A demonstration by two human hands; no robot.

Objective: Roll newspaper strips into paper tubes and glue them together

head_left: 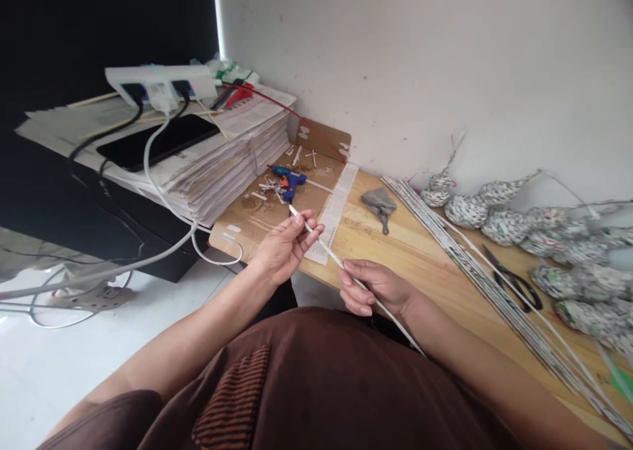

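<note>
A thin white rolled-paper stick (330, 251) runs slantwise in front of my body, over the table's near edge. My left hand (291, 242) pinches it near its upper tip, which sticks out past the thumb. Lower along the same stick, my right hand (373, 286) has its fingers closed round it, and the far end passes under my right forearm. Just beyond the tip lies a blue and orange glue gun (293, 181) on a piece of cardboard (237, 229), among several white scraps.
Long paper sticks (445, 245) lie on the wooden table (366, 252), with black scissors (514, 282) and woven paper gourd shapes (509, 225) on the right. A grey cloth (378, 204) rests mid-table. Left, a newspaper stack (237, 166) bears a phone (158, 141) and power strip (161, 80); cables hang down.
</note>
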